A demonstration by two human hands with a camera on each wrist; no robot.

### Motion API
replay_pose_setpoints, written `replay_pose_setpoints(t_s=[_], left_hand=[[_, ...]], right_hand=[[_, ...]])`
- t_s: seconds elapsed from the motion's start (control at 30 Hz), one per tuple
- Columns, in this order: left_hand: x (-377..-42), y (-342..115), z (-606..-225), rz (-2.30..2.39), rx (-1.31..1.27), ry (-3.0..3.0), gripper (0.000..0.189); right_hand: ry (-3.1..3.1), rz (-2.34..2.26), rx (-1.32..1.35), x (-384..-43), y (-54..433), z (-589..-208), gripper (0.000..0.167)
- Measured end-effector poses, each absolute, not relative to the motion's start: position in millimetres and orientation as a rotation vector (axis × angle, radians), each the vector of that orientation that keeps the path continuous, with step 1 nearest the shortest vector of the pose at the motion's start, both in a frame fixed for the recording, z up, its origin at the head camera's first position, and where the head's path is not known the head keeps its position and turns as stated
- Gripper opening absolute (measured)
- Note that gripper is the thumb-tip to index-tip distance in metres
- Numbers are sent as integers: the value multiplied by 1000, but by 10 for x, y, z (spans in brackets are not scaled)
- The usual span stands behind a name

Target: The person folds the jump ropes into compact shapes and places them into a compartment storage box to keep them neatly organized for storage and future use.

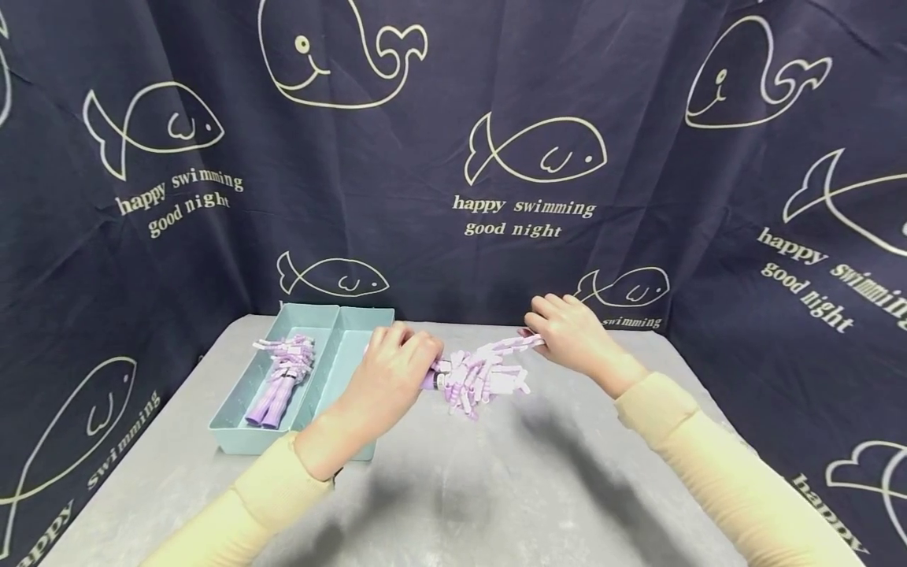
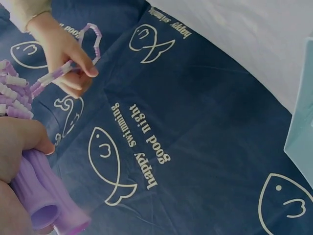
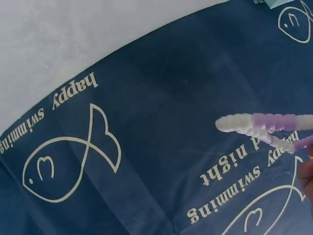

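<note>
My left hand point(image 1: 395, 368) grips the two purple handles point(image 2: 54, 196) of a beaded jump rope point(image 1: 473, 384), whose purple and white beaded cord is bundled beyond the fist. The open ends of the handles stick out of that hand in the left wrist view. Off to the right, my right hand point(image 1: 572, 335) pinches a length of the cord drawn out from the bundle. A loop of beads point(image 3: 276, 122) shows past its fingers in the right wrist view. Both hands are above the table. Another bundled jump rope point(image 1: 283, 382) with purple handles lies in a tray's left compartment.
The pale blue tray point(image 1: 234, 438) with two compartments stands on the left of the grey table point(image 1: 453, 504), partly behind my left hand and forearm. Dark blue curtains point(image 1: 439, 157) printed with fish and whales enclose the table at the back and sides.
</note>
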State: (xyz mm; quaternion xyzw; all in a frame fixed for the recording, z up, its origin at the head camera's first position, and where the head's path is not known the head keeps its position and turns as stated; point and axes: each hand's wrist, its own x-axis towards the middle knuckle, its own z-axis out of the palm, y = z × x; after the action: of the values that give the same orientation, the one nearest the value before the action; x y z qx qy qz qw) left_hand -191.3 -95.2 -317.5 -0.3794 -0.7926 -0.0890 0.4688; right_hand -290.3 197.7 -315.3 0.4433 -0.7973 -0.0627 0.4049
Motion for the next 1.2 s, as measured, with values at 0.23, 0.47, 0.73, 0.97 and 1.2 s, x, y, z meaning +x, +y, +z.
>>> replay_pose_setpoints(t_s=[0.23, 0.47, 0.73, 0.97, 1.2], left_hand=[[-1962, -959, -3165, -253, -920, -1933, 20], [-1988, -1005, -3123, -305, -894, -1929, 30], [-2010, -1063, -3084, -373, -814, -1949, 36], [-2092, -1035, -3090, -368, -665, -1987, 37], [-2250, -1027, -3139, -303, -516, -2099, 42]], right_hand=[[-2099, -150, 1120, -2891, 1966, -3348, 23], [-2197, -110, 1084, -2837, 1918, -3553, 20], [-2199, -34, 1090, -2720, 1853, -3730, 15], [-2317, -24, 1069, -2620, 1827, -3841, 13], [-2403, -58, 1091, -2396, 1696, -3870, 9]])
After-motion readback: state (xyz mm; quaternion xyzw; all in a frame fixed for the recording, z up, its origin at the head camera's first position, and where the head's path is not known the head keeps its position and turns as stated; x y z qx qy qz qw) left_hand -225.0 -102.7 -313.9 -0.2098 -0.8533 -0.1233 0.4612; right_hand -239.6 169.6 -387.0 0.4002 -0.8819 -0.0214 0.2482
